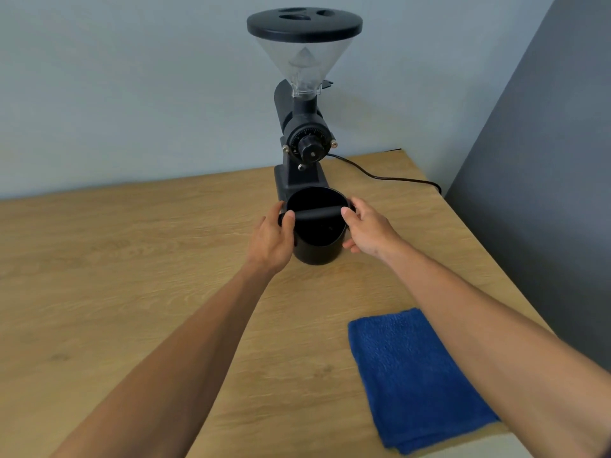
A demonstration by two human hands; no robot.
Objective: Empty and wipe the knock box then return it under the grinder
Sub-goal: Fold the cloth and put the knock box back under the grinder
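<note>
While the black knock box (316, 238) stands mid-frame below the coffee grinder (303, 127), left hand (272, 239) and right hand (368, 229) grip its sides on the table (132, 259).

The black knock box (315, 256) is upright just in front of the coffee grinder (302, 127), touching or nearly touching its base. The left hand (272, 241) and right hand (368, 229) grip its opposite sides, thumbs over the rim. A folded blue cloth (413, 378) lies on the wooden worktop (132, 276), well in front of the grinder and to its right.
</note>
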